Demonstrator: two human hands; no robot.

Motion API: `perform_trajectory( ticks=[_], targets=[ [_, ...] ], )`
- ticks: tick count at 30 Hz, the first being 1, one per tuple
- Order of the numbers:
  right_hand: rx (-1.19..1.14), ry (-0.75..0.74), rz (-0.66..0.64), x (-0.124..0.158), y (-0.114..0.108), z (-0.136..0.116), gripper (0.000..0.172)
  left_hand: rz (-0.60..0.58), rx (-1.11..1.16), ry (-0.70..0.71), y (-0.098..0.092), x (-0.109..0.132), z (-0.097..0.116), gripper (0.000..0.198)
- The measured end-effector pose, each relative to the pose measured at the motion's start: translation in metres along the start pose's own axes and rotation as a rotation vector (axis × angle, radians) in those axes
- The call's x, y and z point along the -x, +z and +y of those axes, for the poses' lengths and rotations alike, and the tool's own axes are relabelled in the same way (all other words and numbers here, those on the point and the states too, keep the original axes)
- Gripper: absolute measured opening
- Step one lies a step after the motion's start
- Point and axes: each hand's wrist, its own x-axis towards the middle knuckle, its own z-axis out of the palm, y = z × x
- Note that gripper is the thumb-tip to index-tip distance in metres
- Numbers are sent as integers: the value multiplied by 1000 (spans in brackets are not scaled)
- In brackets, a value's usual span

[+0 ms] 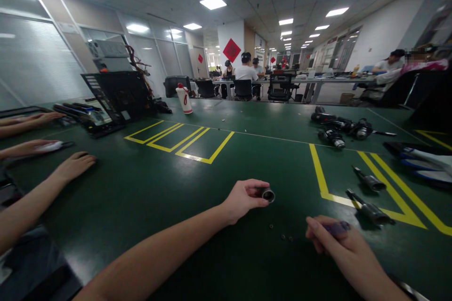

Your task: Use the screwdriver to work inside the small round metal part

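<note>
My left hand [243, 201] rests on the green table [169, 197] and pinches a small dark metal ring-shaped part [268, 194] between thumb and fingers. My right hand [334, 240] lies lower right, fingers curled around a small purple-grey object [337, 228] that I cannot name. Between the two hands a few tiny screws [282, 234] lie on the table.
Two dark cylindrical parts [369, 181] [370, 210] lie on yellow floor-tape lines at right, more black parts [339, 129] behind them. Other people's hands [72, 167] rest on the table at left, near a black device [113, 99] and a white bottle [184, 99]. People sit at desks in the background.
</note>
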Motion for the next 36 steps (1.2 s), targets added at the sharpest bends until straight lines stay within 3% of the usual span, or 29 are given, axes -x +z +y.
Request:
perform_trajectory(
  ticks=[6,11,17,21,27,36],
  targets=[
    [35,-44,-15,3,2,2,45,22,28,-10,4,4,6,48],
    [17,-290,27,11,6,4,33,43,51,-6,11,10,16,46],
    [13,-495,104,17,2,1,11,28,42,29,16,13,11,43],
    [97,-598,99,16,5,5,19,15,-15,99,21,16,7,38],
    [185,-605,19,13,10,10,26,20,-96,207,27,19,3,32],
    [318,-765,113,16,10,-10,24,131,-167,97,34,18,3,26]
  ],
)
